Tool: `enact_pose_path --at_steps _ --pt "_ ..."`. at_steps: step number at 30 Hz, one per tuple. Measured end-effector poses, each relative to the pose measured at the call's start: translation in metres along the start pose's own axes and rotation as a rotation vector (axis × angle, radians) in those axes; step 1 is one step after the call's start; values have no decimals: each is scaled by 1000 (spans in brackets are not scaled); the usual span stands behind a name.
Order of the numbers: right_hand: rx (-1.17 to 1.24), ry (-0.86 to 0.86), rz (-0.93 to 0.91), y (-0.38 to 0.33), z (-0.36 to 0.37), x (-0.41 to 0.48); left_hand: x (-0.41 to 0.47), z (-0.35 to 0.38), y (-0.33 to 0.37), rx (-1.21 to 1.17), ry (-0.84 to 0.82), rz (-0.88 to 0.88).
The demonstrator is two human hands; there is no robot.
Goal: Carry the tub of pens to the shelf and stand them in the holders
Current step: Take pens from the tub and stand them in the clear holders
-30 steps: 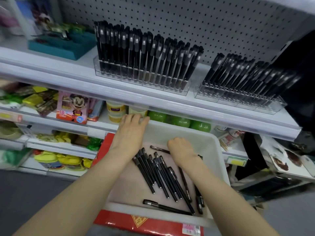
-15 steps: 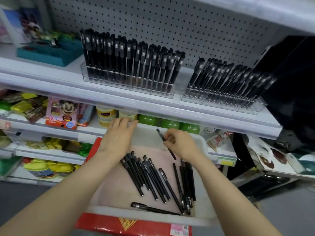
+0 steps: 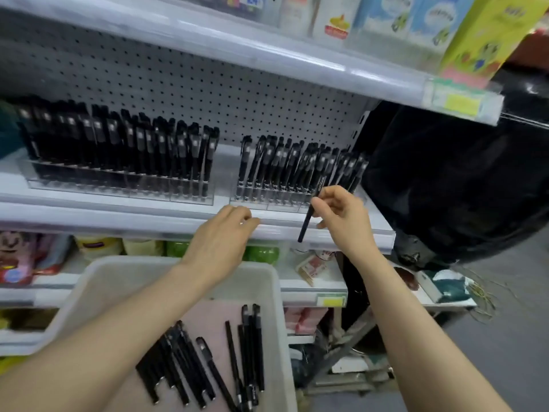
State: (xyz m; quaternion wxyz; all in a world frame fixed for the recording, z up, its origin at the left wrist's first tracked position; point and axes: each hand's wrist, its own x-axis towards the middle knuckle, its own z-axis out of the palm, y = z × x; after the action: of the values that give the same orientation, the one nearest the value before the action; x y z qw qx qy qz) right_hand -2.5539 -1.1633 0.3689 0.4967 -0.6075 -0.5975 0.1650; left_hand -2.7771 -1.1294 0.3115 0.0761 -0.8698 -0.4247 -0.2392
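A white tub [image 3: 276,295] sits low in front of the shelf, with several black pens [image 3: 205,364] lying loose on its pink floor. My right hand [image 3: 341,215] pinches one black pen [image 3: 307,221], held tilted just in front of the right clear holder [image 3: 297,173], which is packed with upright black pens. The left clear holder [image 3: 118,165] is also full of pens. My left hand [image 3: 219,239] hovers with relaxed fingers at the front edge of the pen shelf [image 3: 118,212], above the tub, holding nothing.
A pegboard back [image 3: 208,93] rises behind the holders. Another shelf [image 3: 267,58] overhangs above with boxes on it. Lower shelves hold green and yellow jars [image 3: 261,252] and packets. A black bag [image 3: 460,188] fills the space to the right.
My right hand lifted one pen out of the tub and raised it to the right holder. My left hand left the tub's far rim and rose to the shelf edge. The view tilted upward.
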Motion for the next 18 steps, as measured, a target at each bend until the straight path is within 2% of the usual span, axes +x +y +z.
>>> enact_pose_path --at_steps 6,12,18 --pt "-68 222 32 27 -54 23 83 19 52 11 39 133" --pt "-100 401 3 44 -89 60 125 47 83 36 52 172" --pt "-159 402 -37 52 -85 91 132 60 91 51 55 128"
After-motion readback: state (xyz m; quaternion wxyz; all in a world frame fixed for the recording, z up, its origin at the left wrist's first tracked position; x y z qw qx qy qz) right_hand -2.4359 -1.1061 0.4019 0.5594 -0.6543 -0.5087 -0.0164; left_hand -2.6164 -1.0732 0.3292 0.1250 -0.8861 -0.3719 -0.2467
